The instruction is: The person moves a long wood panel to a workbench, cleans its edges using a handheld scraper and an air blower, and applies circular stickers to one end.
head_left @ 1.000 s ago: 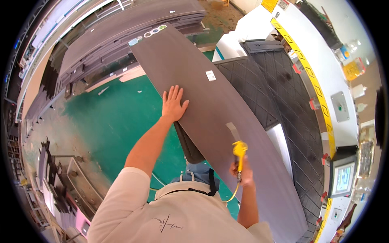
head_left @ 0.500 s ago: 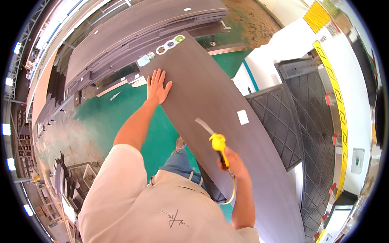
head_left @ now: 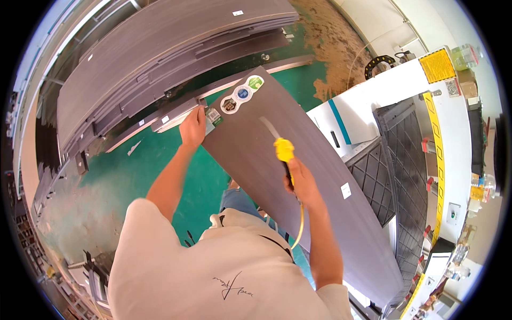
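A long dark grey-brown panel (head_left: 298, 176) stretches from the far middle toward the near right. My left hand (head_left: 193, 128) is closed on its far left edge, beside a small label and a strip of round stickers (head_left: 242, 94); some fingertips are hidden. My right hand (head_left: 303, 181) is wrapped around a yellow air blow gun (head_left: 284, 150) held over the panel. The gun's curved metal nozzle (head_left: 270, 128) points toward the far left, and a thin yellow hose (head_left: 302, 226) trails from its handle. A white label (head_left: 346, 190) sits on the panel's right part.
Stacked dark panels (head_left: 176, 58) fill the far left. On the right stands a white machine (head_left: 362, 93) with a yellow-marked rail (head_left: 438, 165) and black ribbed covers (head_left: 408, 160). Bottles (head_left: 482, 186) line the far right. Sawdust covers part of the green floor (head_left: 160, 165).
My left hand has gone from lying flat on the panel to gripping its edge near the far left corner. My right hand has carried the blow gun slightly farther away from me.
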Motion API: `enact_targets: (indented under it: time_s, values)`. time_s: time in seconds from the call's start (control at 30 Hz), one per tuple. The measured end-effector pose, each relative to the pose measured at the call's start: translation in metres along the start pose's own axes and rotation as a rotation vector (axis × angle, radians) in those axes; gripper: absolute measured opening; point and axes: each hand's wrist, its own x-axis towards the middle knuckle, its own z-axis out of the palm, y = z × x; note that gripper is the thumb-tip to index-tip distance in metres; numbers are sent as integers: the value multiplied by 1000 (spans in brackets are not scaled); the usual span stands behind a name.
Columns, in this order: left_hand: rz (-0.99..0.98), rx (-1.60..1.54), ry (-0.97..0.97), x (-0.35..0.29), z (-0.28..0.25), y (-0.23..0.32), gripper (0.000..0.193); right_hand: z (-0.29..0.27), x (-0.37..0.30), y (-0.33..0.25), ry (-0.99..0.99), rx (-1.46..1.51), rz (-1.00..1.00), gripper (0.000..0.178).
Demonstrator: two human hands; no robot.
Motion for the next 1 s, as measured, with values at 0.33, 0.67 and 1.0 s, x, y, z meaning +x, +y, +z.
enact_targets:
  time_s: [0.33, 0.67, 1.0]
  values:
    - [276, 228, -185, 15, 9, 23, 52, 3, 72, -87, 188, -117, 42, 48]
    - [506, 291, -222, 101, 119, 92, 70, 0, -26, -29, 54, -70, 224, 47]
    - [941, 326, -499, 28, 155, 174, 67, -23, -154, 63, 185, 112, 174, 47]
